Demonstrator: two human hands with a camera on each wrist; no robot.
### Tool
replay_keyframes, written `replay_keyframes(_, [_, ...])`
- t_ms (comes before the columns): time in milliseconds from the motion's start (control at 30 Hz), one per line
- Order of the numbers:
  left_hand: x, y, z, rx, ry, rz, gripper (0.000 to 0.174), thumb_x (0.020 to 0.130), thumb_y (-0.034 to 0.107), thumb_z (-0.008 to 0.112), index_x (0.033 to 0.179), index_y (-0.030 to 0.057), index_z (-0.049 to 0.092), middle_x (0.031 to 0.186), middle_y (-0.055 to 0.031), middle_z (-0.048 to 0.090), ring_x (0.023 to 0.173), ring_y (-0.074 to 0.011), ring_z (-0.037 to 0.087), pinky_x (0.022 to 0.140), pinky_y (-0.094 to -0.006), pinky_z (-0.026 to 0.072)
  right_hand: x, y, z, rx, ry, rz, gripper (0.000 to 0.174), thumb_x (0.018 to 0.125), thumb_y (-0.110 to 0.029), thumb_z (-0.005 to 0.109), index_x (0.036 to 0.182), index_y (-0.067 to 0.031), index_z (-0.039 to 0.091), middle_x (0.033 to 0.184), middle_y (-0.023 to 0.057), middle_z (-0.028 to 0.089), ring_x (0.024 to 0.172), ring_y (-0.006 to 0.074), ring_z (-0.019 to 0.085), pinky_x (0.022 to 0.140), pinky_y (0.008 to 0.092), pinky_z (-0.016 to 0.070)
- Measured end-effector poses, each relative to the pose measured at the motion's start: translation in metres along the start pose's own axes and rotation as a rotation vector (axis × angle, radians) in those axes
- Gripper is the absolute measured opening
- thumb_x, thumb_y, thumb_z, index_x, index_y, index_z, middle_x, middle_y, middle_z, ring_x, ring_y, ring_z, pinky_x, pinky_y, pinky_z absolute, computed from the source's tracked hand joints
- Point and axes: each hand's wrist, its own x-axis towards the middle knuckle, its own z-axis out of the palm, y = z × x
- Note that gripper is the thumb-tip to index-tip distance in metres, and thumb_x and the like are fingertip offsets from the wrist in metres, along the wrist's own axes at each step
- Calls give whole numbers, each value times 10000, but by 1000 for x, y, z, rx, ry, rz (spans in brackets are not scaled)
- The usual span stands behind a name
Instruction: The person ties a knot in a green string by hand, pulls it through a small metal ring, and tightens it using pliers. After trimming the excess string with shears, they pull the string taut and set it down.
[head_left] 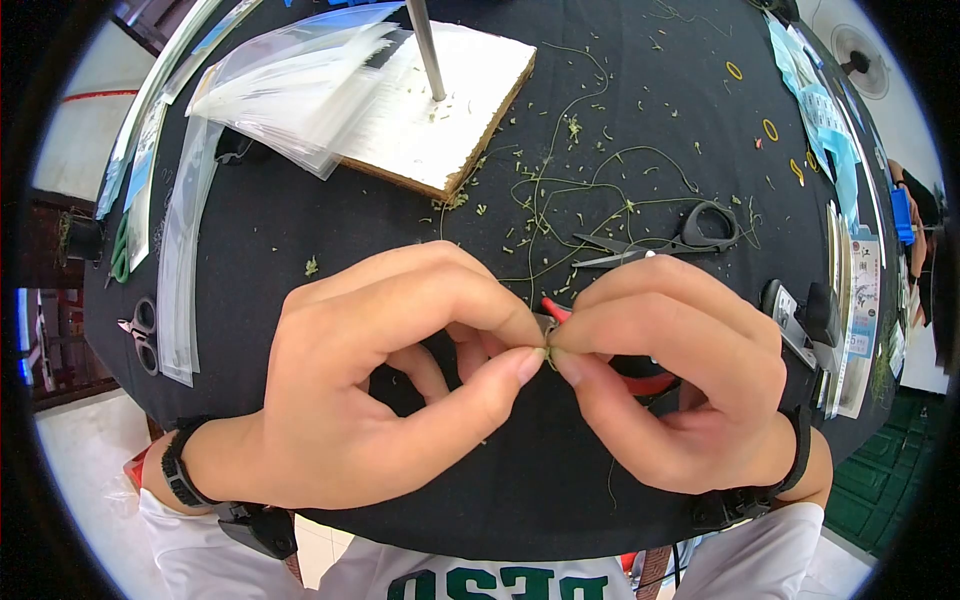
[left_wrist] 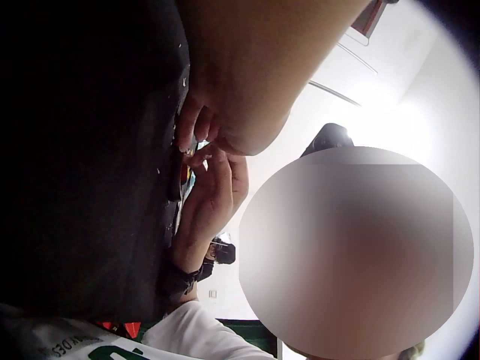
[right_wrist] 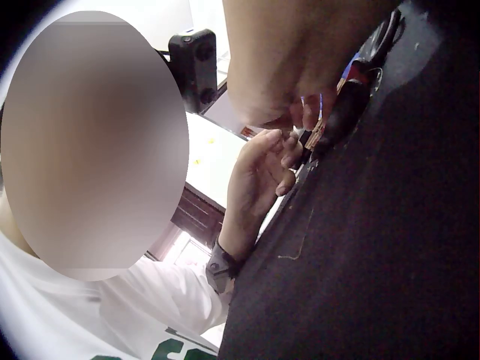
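Note:
In the head view my left hand (head_left: pixel 390 370) and right hand (head_left: pixel 680 370) meet at the fingertips over the black cloth. Thumb and forefinger of each pinch a tiny bit of thin green thread (head_left: pixel 549 354), mostly hidden by the fingertips. Partly covered by the right hand are red-handled pliers (head_left: pixel 650 384), lying on the cloth. Beyond the hands is a loose tangle of green thread (head_left: pixel 590 185), and dark-handled scissors (head_left: pixel 708 226) lie beside it. In the wrist views both hands appear close over the cloth, the pinched thread not distinguishable.
A white-topped board (head_left: pixel 480 70) with an upright metal rod (head_left: pixel 426 50) stands at the back, clear plastic sleeves (head_left: pixel 290 100) leaning over it. Small black scissors (head_left: pixel 146 335) lie at left. A stapler (head_left: pixel 790 320) and yellow rubber bands (head_left: pixel 770 130) are at right. Green clippings dot the cloth.

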Motion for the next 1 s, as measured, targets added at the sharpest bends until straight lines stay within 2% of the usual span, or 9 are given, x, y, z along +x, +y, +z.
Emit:
replay_keyframes(333, [0,1,0,3,3,-5,77,788,-68,605,863,-67,618,887,-134,560,701,-105,566,444,-167,504,-1,-1,0,-20,-1,-2,202,637,101,649,821,18,642,777,121,605,656,195,595,555,260,455])
replay_keyframes(733, [1,0,-2,90,7,44,81,740,-68,613,820,-56,616,841,-121,567,694,-106,560,499,-171,507,-1,-1,1,-16,1,-22,224,609,97,643,815,10,654,783,116,608,644,193,593,529,266,455])
replay_keyframes(1000, [0,0,-1,107,21,63,72,745,-51,615,817,-44,615,831,-111,567,691,-104,547,491,-165,472,-1,1,0,-34,24,-38,218,597,90,622,799,11,650,759,115,603,625,189,587,529,259,449])
